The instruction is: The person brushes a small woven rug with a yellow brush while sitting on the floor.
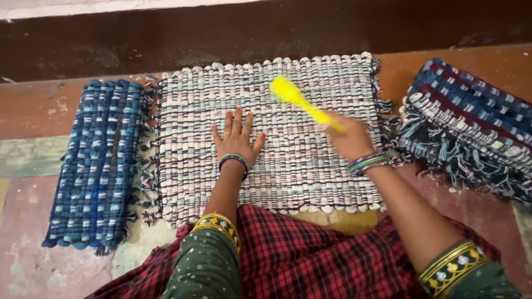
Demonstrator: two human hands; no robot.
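A pale woven rag mat in white, pink and light blue lies flat on the floor in front of me. My left hand rests flat on it, fingers spread, near its middle. My right hand grips the handle of a yellow brush, whose blurred head hovers over the mat's upper middle. Bangles circle both wrists.
A folded blue woven mat lies to the left. A stack of dark blue and maroon fringed mats sits at the right. A dark step or wall base runs along the far side. Red checked cloth covers my lap.
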